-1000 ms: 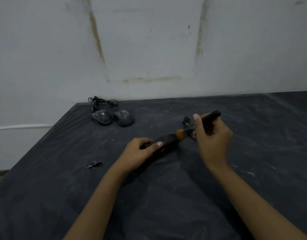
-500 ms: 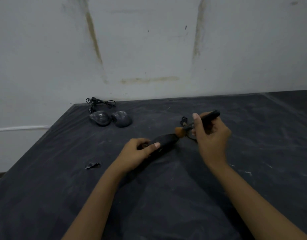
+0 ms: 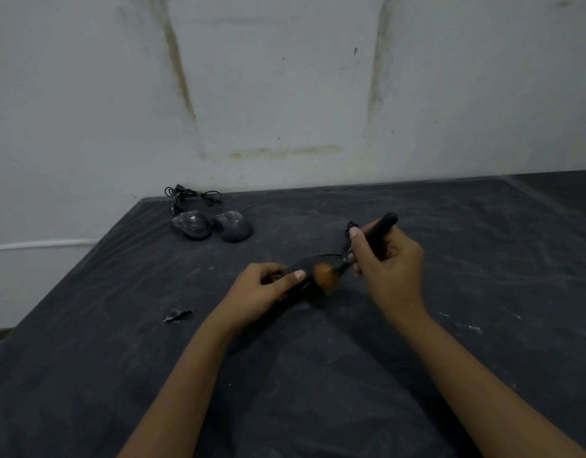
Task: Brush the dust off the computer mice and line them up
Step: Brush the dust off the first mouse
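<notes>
The black mouse (image 3: 306, 263) being cleaned sits in the left grip (image 3: 262, 289). Fingers curl over its near end and the thumb lies along its side, so only its far half shows past the fingertips. Whether its underside rests on the bench (image 3: 483, 266) or is lifted just off it cannot be told.

Just to the right of the left grip, the orange bristles (image 3: 324, 276) of a brush (image 3: 344, 263) press against the mouse's exposed far end. The right grip (image 3: 390, 269) is closed round the brush's dark handle. The forefinger is stretched along the handle towards the ferrule, and the handle's butt sticks out above and beyond the knuckles. The brush slants down from the right grip towards the left one. A small dark loop of cord (image 3: 350, 225) shows just beyond the right forefinger's tip.

Well beyond the left grip and off to its left, two dusty grey mice lie side by side, close together. These are the left one (image 3: 190, 225) and the right one (image 3: 234, 227), with their tangled cables (image 3: 194, 196) behind them at the bench's far edge.

On the near side of the left grip and to its left lies a small crumpled dark scrap (image 3: 177, 315). The bench is covered with a dark, dust-streaked cloth. A stained pale wall (image 3: 285, 77) rises behind it.
</notes>
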